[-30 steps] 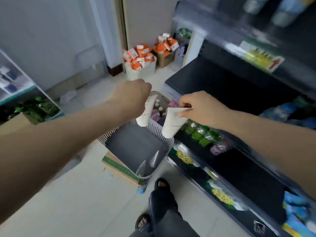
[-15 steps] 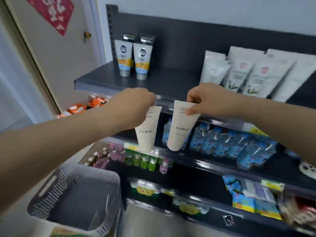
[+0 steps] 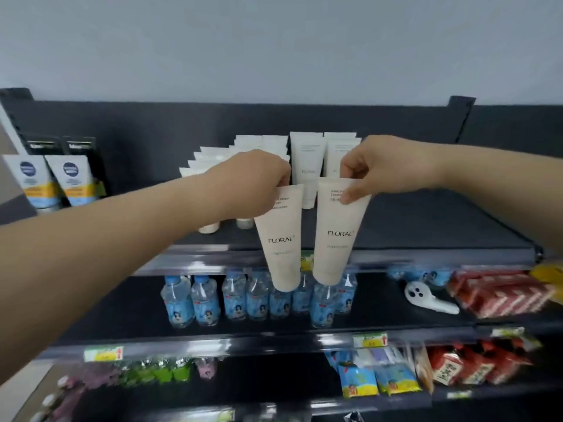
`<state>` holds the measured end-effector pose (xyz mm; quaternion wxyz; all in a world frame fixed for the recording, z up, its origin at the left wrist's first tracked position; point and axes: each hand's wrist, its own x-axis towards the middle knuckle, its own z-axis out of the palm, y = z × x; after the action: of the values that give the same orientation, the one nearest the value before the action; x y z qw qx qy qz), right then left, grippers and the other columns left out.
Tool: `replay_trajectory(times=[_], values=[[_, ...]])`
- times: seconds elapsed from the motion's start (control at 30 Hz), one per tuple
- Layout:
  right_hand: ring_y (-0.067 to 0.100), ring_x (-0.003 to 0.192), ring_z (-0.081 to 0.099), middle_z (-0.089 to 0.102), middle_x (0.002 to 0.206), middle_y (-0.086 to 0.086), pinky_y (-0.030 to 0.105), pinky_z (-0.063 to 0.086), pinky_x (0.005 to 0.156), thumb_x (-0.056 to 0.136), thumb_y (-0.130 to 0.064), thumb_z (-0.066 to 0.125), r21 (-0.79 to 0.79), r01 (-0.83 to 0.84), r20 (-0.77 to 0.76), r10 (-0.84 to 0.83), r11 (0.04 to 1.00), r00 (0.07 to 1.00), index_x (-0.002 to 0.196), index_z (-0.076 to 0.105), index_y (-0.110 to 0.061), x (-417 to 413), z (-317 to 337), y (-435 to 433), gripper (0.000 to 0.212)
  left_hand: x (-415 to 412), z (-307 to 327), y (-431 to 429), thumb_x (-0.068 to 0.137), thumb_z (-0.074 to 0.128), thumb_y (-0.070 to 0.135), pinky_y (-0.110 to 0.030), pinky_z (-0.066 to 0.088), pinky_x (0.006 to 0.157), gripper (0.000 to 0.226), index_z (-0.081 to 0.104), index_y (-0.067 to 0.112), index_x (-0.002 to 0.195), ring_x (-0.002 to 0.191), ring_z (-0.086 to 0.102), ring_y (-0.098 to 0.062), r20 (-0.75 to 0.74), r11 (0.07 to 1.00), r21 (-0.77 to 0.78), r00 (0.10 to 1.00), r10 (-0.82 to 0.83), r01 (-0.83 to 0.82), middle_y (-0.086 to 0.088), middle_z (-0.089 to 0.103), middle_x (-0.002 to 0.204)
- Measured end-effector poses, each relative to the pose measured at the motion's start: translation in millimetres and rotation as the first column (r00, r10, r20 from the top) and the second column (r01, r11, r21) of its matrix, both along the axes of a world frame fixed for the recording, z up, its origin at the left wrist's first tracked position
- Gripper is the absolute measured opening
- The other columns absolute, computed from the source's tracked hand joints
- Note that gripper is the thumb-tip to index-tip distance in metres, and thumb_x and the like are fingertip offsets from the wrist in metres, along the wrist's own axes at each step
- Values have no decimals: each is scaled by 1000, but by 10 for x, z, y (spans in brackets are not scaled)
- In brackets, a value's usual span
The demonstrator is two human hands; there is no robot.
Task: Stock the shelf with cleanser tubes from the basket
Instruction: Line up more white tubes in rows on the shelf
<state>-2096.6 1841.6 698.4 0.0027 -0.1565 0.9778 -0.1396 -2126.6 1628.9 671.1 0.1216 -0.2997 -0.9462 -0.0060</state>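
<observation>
My left hand [image 3: 256, 175] pinches the flat top end of a cream FLORAL cleanser tube [image 3: 281, 239] that hangs cap down. Beside it, my right hand [image 3: 374, 166] pinches a second identical tube [image 3: 335, 236] the same way. Both tubes hang in front of the top shelf's front edge [image 3: 426, 255]. Behind my hands, several matching cream tubes [image 3: 306, 159] stand in rows on that dark top shelf. The basket is out of view.
Two blue-and-yellow tubes [image 3: 51, 184] stand at the top shelf's left end. The top shelf's right part [image 3: 441, 220] is bare. Small water bottles [image 3: 207, 300] and red packets [image 3: 499, 293] fill the shelf below. Snack bags [image 3: 380, 379] lie lower down.
My view has swung up from the basket on the floor to the shelves. Both hands have lifted their tubes from over the basket to the top shelf's front edge.
</observation>
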Motion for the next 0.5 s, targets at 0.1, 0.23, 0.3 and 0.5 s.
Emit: replay_trajectory(times=[0.1, 0.23, 0.3, 0.5], values=[[7, 67, 63, 70, 77, -2, 11, 47, 55, 80, -22, 74, -12, 22, -17, -22, 1000, 1000, 80, 69, -11, -114, 40, 390, 12, -189, 127, 423, 89, 43, 3, -31, 40, 69, 17, 54, 17, 91, 89, 54, -22, -30, 999, -17, 999, -30, 29, 1, 57, 93], [-4, 57, 59, 69, 76, -1, 6, 44, 49, 80, -20, 74, -45, 25, -26, -26, 999, 999, 81, 69, -9, -333, 58, 772, 12, -457, 251, 842, 89, 45, 3, -37, 48, 77, 21, 60, 11, 101, 94, 59, -26, -42, 999, -45, 999, -21, 19, -4, 61, 100], [-4, 57, 59, 68, 76, -2, 7, 45, 49, 81, -19, 73, -69, 27, -23, -29, 997, 999, 82, 68, -9, -469, 53, 913, 12, -606, 281, 997, 88, 45, 2, -36, 48, 74, 22, 60, 9, 102, 93, 59, -28, -36, 998, -59, 999, -4, 2, -7, 63, 102], [8, 70, 64, 69, 81, 0, 12, 49, 55, 81, -19, 73, -88, 3, -30, -5, 996, 1000, 83, 68, -9, -923, 14, 1123, 11, -983, 311, 1268, 87, 42, -2, -30, 39, 64, 24, 60, 6, 101, 81, 50, -23, -37, 994, -87, 998, 57, -60, -11, 62, 101]])
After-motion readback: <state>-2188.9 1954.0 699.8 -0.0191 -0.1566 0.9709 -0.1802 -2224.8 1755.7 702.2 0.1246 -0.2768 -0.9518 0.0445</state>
